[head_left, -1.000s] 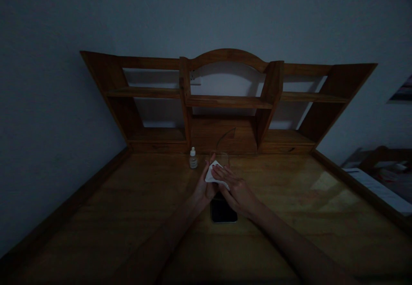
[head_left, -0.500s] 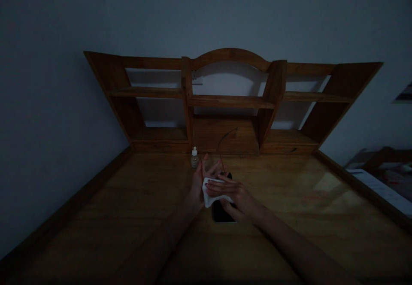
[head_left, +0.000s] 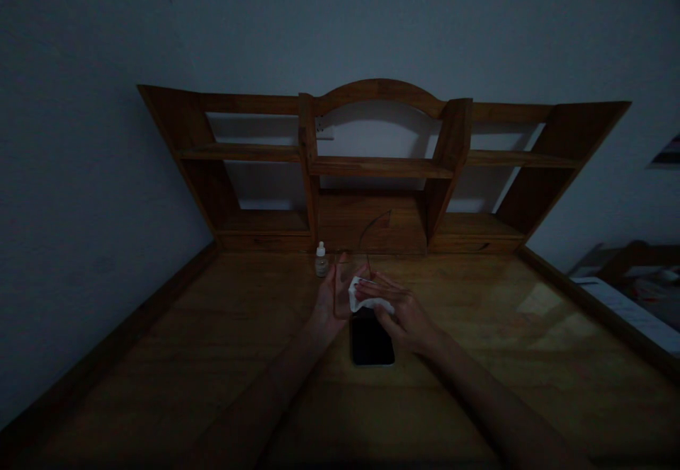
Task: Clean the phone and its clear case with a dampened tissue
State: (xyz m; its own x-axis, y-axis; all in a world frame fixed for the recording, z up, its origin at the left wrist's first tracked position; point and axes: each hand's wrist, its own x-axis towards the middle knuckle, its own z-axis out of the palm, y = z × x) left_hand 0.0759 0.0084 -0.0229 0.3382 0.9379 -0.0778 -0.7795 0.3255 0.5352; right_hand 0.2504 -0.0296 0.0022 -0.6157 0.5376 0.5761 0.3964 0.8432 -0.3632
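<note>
Cradled from behind, what looks like a clear case (head_left: 343, 287) sits in the left hand (head_left: 328, 307), whose palm and fingers show through it. The right hand (head_left: 406, 314) grips a white cloth (head_left: 355, 303) between its fingers and thumb, the cloth lying at the case's right side; whether it presses on the surface, I cannot tell. The case is held above the tabletop (head_left: 239, 357), about midway between its left and right edges. Below the hands, toward the near edge, a dark-screened phone (head_left: 372, 344) lies flat. Near the far edge, a little left of the middle, stands a dropper bottle (head_left: 321, 265) with a white top.

By its look, the case should be light and thin, perhaps slightly flexible, and slippery if damp; its side rims seem the best hold, leaving the flat face free. The cloth looks soft and limp, weighing almost nothing, and is best pinched at a fold with the fingers spread behind it.
</note>
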